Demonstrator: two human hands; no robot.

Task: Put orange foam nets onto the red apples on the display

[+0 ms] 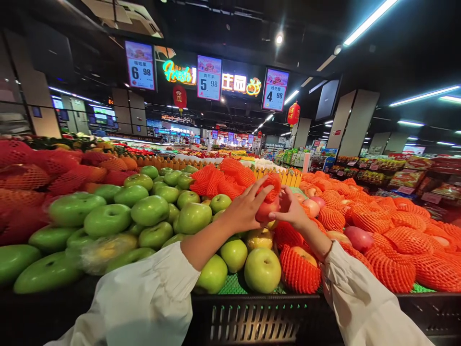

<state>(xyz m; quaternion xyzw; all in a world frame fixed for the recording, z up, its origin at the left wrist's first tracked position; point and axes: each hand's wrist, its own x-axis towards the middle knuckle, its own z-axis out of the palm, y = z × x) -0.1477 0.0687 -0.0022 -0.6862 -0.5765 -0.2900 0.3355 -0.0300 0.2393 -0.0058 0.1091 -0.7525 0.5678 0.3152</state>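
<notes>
Head cam view: the left hand [248, 204] has its fingers wrapped round a shiny round red apple [265, 212] with a red-orange foam-mesh sleeve [274, 184] on its upper part. The right hand [296, 211] is curled at the other side, thumb by the apple's lower right; can't tell if it's actually gripping. The apple's up above the fruit, roughly where the glossy green apples [149, 210] meet the heap of fruit in red-orange foam nets [372, 218].

Now the readable stuff: the left hanging price sign [139, 66] says 6.98 (name's too fuzzy for me), the middle hanging price sign [209, 78] says 青苹果 5.98, and the right hanging price sign [275, 90] says 晚伦橙 4.98. Behind them, a glowing multicoloured neon sign [176, 72] reads "Fresh", with 庄园 further along. Writing on the red hanging lantern [294, 114] is too small to make out.
</notes>
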